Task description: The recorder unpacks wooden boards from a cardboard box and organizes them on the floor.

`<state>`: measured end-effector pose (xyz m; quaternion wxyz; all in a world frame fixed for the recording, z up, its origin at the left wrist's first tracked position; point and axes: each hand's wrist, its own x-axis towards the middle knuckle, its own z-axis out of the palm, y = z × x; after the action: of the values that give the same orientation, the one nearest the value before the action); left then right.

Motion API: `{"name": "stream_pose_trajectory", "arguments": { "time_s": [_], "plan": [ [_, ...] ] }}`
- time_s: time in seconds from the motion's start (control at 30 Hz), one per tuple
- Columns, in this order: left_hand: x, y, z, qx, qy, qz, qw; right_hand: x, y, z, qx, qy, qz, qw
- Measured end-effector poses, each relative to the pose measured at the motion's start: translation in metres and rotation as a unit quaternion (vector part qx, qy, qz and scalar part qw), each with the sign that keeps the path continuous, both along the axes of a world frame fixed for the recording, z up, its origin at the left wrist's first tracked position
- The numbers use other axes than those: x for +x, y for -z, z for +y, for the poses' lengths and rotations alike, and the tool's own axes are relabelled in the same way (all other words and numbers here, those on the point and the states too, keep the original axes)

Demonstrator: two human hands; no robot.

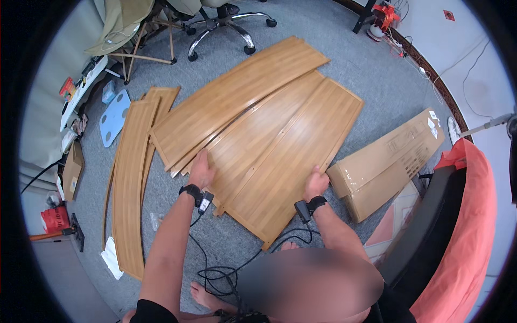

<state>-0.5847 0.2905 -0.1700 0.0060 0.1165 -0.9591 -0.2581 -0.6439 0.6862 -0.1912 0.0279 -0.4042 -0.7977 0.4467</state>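
Observation:
Before me on the floor lie several long wooden panels, fanned out and partly overlapping. My left hand (202,169) grips the left edge of a middle wooden panel (242,133). My right hand (316,184) is closed around the right edge of the nearest wooden panel (299,153). The upper wooden panel (242,89) rests partly over the middle one. My fingertips under both edges are hidden. Each wrist wears a black strap with a small cabled device.
Narrower wooden panels (131,181) are stacked at left. A long cardboard box (387,161) lies at right, beside a sofa with a red cover (476,210). Black cables (220,274) coil near my feet. A swivel chair base (222,26) stands beyond the panels.

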Motion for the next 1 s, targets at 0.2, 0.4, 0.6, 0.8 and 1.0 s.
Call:
{"name": "stream_pose_trajectory", "arguments": {
  "time_s": [0.2, 0.4, 0.6, 0.8, 1.0],
  "plan": [
    [-0.017, -0.008, 0.018, 0.0, 0.042, -0.059, 0.997, 0.007, -0.02, 0.005, -0.031, 0.021, -0.034, 0.999],
    [-0.024, -0.003, 0.019, -0.09, 0.091, -0.036, 0.991, 0.012, -0.016, 0.011, -0.023, -0.012, -0.042, 0.999],
    [-0.058, -0.033, 0.052, -0.1, 0.043, -0.096, 0.989, 0.012, -0.02, 0.014, -0.004, -0.009, -0.062, 0.998],
    [-0.054, -0.006, 0.058, -0.069, 0.022, -0.124, 0.99, 0.014, -0.018, 0.01, 0.027, -0.032, -0.056, 0.998],
    [-0.056, -0.016, 0.095, -0.073, -0.042, -0.1, 0.991, 0.013, -0.021, 0.013, 0.021, -0.04, -0.044, 0.998]
  ]
}}
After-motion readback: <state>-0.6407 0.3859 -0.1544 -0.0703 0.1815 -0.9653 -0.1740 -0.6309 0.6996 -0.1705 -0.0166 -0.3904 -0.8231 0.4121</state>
